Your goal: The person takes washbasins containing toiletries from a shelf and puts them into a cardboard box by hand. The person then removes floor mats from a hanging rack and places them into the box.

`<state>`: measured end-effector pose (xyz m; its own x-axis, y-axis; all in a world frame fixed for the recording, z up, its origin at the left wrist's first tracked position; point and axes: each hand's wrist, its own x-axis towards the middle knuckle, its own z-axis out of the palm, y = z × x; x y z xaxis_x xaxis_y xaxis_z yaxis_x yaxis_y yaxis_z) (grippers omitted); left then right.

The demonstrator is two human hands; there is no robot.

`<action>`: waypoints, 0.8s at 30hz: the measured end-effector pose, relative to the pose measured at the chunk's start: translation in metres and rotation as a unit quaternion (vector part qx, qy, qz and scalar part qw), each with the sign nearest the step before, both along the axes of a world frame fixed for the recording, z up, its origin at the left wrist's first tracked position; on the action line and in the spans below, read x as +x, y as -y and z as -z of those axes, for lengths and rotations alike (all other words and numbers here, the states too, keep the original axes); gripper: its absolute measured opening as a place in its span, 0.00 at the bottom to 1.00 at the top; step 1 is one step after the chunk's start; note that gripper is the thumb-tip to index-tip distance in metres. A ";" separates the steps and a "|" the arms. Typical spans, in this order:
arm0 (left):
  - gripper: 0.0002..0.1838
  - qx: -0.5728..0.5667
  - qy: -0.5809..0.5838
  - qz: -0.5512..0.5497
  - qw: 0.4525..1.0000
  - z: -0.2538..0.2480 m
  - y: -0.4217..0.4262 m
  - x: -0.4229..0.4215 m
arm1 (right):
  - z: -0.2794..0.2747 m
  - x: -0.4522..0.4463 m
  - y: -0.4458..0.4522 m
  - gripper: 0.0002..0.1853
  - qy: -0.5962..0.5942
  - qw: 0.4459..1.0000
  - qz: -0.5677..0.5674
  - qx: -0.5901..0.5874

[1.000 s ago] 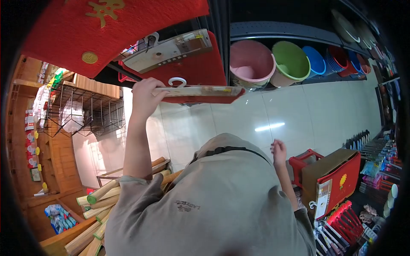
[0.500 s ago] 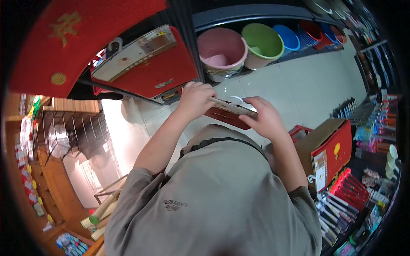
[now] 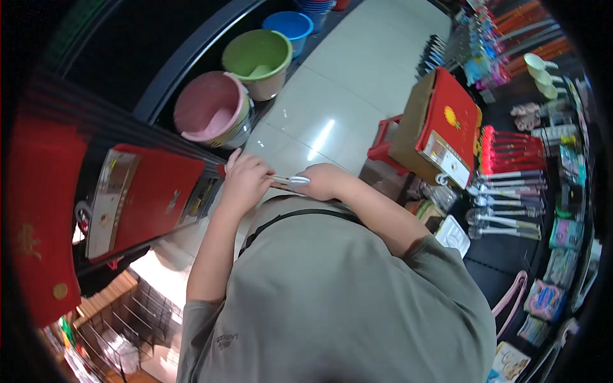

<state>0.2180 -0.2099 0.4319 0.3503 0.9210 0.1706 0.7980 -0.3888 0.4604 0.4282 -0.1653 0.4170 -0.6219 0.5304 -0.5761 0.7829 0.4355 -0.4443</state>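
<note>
Low in front of my waist, my left hand (image 3: 246,183) is closed on one end of the white hanger card (image 3: 280,182) of a red mat, whose body is mostly hidden. My right hand (image 3: 327,181) grips the other end, beside the card's white plastic hook (image 3: 299,180). The piece is seen nearly edge-on. To the left, a similar red mat (image 3: 156,198) with a white card hangs on the rack. Another red mat (image 3: 452,105) with a yellow motif lies over a cardboard box (image 3: 408,131) to the right.
Pink (image 3: 207,108), green (image 3: 257,54) and blue buckets (image 3: 288,29) stand along the lower shelf. Beneath the box is a red stool (image 3: 385,145). Ladles and spoons (image 3: 507,204) hang on the right-hand display. A wire rack (image 3: 131,316) stands at lower left.
My view and body have turned right, so the buckets and hanging mat appear farther left. Both hands still hold the mat, now lower, closer together and more edge-on.
</note>
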 end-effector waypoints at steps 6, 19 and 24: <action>0.16 0.004 0.049 0.010 0.999 0.000 -0.017 0.030 | 0.015 0.061 -0.010 0.16 0.030 0.987 0.156 0.004; 0.12 -0.174 0.154 0.045 0.972 0.034 -0.061 0.140 | 0.039 0.220 -0.113 0.22 -0.072 0.917 0.380 0.096; 0.11 -0.240 0.191 0.037 0.951 0.037 -0.086 0.197 | -0.009 0.304 -0.168 0.19 -0.169 0.844 0.471 0.192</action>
<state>0.4146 -0.1234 0.3948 0.4144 0.9000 -0.1352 0.5155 -0.1097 0.8498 0.7322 0.0030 0.4257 0.0863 0.9886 -0.1231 0.7184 -0.1474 -0.6798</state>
